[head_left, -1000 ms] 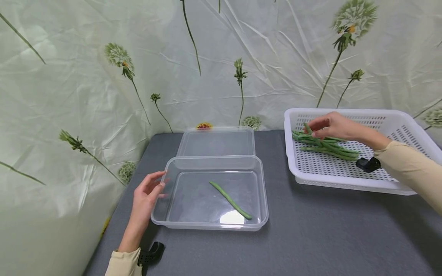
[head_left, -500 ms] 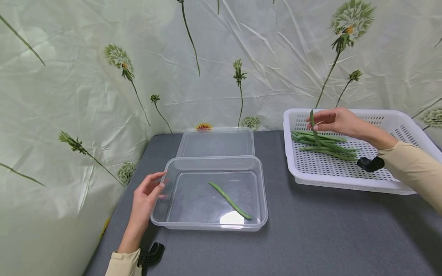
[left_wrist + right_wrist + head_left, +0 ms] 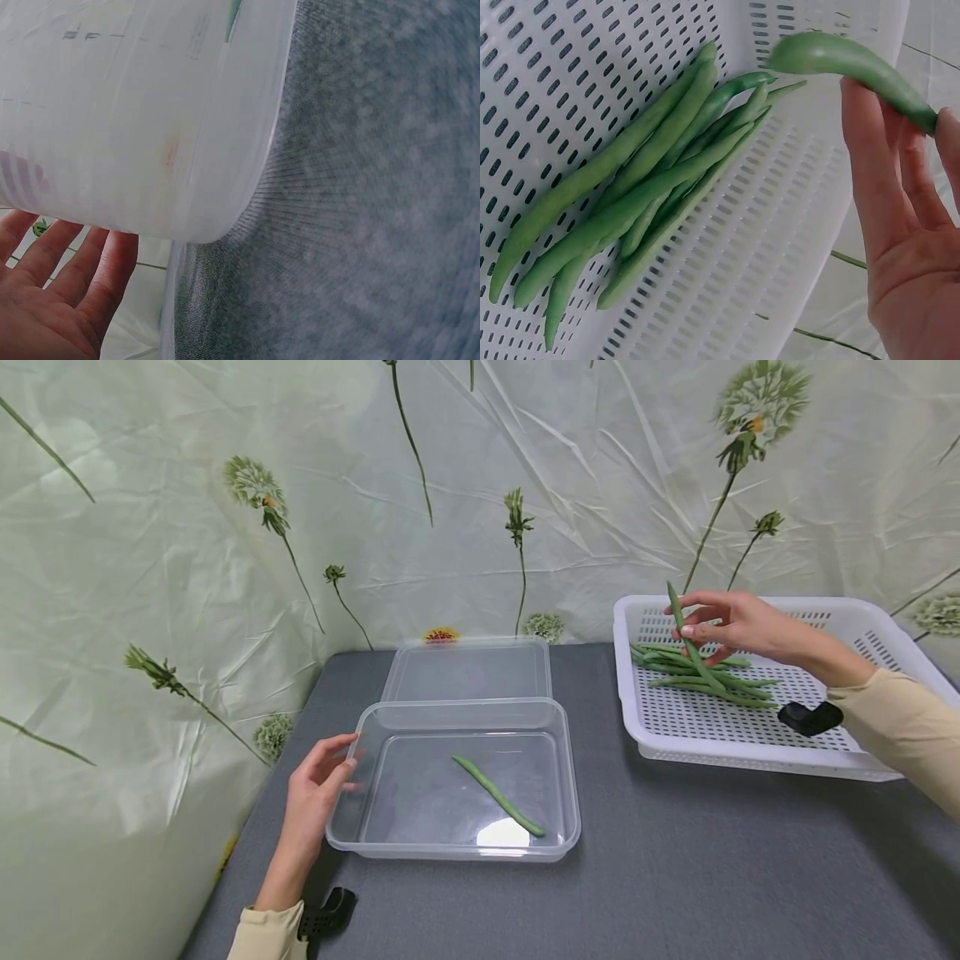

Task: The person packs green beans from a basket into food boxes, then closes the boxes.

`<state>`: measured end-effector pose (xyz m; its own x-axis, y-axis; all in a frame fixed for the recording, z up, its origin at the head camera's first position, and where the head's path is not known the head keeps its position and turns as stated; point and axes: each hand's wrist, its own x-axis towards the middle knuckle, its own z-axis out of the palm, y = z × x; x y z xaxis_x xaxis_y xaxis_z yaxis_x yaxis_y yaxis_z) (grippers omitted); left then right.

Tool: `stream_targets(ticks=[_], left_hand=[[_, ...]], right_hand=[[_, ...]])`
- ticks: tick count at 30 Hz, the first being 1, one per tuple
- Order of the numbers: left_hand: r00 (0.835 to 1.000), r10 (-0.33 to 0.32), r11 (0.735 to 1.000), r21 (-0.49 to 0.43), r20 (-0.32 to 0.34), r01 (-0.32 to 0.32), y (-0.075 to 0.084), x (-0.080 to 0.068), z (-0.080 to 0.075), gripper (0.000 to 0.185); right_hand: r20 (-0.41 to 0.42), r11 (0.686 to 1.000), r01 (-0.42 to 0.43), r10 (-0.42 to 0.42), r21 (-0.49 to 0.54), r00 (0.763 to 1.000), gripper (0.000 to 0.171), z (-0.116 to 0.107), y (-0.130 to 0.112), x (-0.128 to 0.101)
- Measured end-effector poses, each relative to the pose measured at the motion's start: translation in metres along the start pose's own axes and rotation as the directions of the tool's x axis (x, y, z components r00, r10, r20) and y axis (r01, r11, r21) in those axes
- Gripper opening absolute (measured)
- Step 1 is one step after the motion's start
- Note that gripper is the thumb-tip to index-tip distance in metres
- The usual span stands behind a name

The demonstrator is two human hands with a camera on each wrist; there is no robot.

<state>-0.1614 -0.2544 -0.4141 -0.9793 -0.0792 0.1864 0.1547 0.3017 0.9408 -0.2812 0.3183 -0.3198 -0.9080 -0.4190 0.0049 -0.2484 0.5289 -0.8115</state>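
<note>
My right hand pinches a green bean between thumb and fingers, held slanting over the white basket. In the right wrist view the held bean shows above the fingertips, apart from a pile of green beans on the basket floor. At the left, my left hand touches the outer left wall of a clear plastic container with extended fingers. A single green bean lies diagonally inside that container.
Behind the container lies a clear lid on the grey tabletop. The white perforated basket stands at the back right. A flower-printed sheet hangs behind and along the left side.
My right hand has lifted a green bean up from the pile, and the bean has swung to a steeper slant. The left hand and container have stayed in place.
</note>
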Motion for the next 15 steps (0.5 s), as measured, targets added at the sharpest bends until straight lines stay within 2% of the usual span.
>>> stream_targets(ticks=[5,10,15], left_hand=[[1.000,-0.001,1.000,-0.003,0.002,0.001,0.000,0.000,0.000,0.030],[1.000,-0.004,1.000,0.008,0.003,0.004,0.001,0.000,0.000,0.030],[1.000,-0.010,1.000,0.003,0.006,0.009,0.000,0.000,-0.001,0.031]], right_hand=[[-0.062,0.998,-0.058,0.058,-0.001,0.996,0.046,0.001,-0.005,-0.006],[-0.111,0.997,-0.067,0.070,0.037,0.991,0.048,0.002,-0.013,-0.013],[-0.117,0.996,-0.073,0.078,0.049,0.990,0.052,0.004,-0.020,-0.019]])
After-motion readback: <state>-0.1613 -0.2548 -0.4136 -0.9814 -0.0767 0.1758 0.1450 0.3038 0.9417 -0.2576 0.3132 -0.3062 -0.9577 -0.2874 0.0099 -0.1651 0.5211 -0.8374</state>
